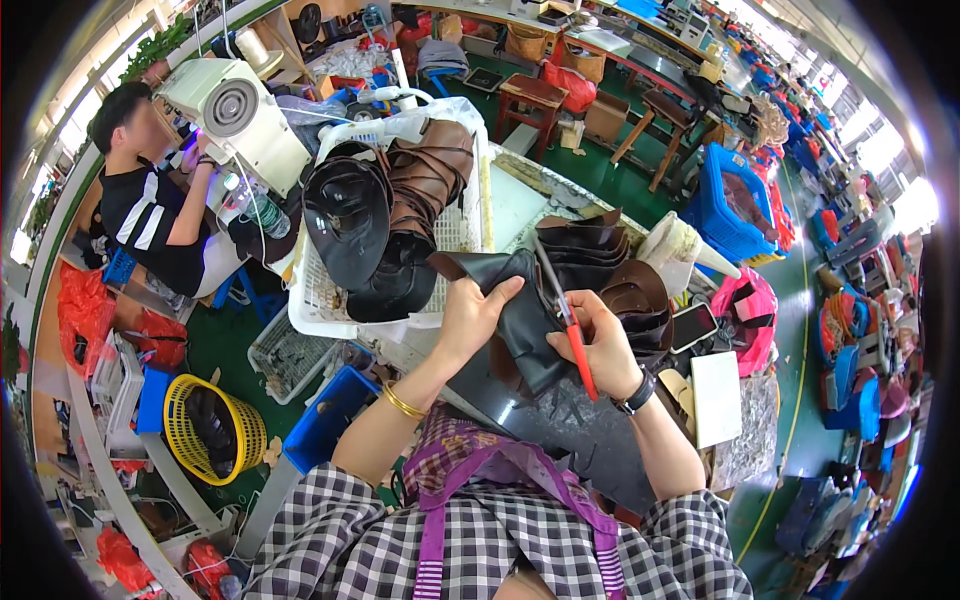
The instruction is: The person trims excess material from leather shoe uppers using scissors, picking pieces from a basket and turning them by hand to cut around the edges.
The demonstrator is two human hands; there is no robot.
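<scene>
From here I see the left hand pinching a black leather piece above the dark tabletop. The right hand grips red-handled scissors beside it. A white basket stands near.

Black leather piece: smooth, faintly glossy, folded, held up, draping at a slant. Scissors: red-handled, slender metal end pointing upward, alongside the leather's right edge; from here, contact cannot be judged.
</scene>
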